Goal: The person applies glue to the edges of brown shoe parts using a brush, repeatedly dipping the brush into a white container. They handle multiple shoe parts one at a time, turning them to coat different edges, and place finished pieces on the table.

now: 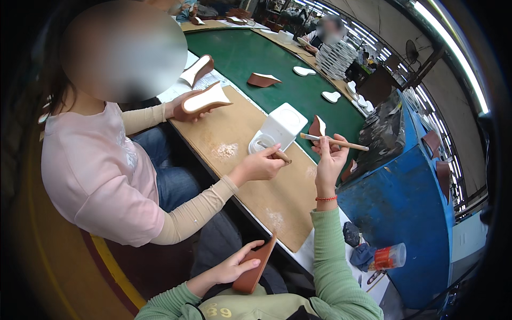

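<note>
Left hand (230, 268) is clasping brown wedge sole (257, 272), fingers gripping its edge, probably for steadiness; right hand (333, 152) is pinching wooden-handled brush (350, 144) mid-shaft, presumably for control.

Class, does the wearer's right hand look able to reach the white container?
Probably yes: the right hand, holding a brush, is near the container, though a co-worker's hand is by its opening.

The board's near end (285, 205) lies open, a co-worker's forearm (198, 210) blocking left.
</note>
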`<act>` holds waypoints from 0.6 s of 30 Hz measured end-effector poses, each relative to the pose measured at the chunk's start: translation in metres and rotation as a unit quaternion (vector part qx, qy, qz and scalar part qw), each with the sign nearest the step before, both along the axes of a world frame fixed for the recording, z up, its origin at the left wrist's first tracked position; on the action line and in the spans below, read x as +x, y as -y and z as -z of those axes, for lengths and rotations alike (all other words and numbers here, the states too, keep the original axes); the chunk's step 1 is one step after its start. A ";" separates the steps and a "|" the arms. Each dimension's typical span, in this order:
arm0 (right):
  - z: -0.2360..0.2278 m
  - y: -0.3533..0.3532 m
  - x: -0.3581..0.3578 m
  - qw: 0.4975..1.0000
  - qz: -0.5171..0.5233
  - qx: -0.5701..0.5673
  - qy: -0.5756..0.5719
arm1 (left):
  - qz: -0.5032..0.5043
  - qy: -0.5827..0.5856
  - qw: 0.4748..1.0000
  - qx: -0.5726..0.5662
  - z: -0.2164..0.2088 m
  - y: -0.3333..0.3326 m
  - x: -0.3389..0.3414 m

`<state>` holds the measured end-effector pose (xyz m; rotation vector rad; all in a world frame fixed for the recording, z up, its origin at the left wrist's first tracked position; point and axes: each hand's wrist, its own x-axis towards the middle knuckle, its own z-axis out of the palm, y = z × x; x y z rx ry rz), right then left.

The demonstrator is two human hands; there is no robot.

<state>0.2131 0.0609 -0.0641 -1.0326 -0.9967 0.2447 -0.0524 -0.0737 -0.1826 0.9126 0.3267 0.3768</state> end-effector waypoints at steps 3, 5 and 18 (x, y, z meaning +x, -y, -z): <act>0.001 -0.005 0.004 1.000 0.008 -0.003 -0.008 | 0.008 -0.007 0.999 0.042 -0.007 -0.006 -0.001; 0.004 -0.007 0.004 1.000 -0.007 -0.014 -0.019 | -0.036 -0.009 0.995 0.096 -0.013 -0.010 -0.002; 0.032 -0.037 -0.030 0.978 -0.014 -0.123 0.168 | -0.173 0.072 0.979 0.078 -0.046 -0.047 -0.006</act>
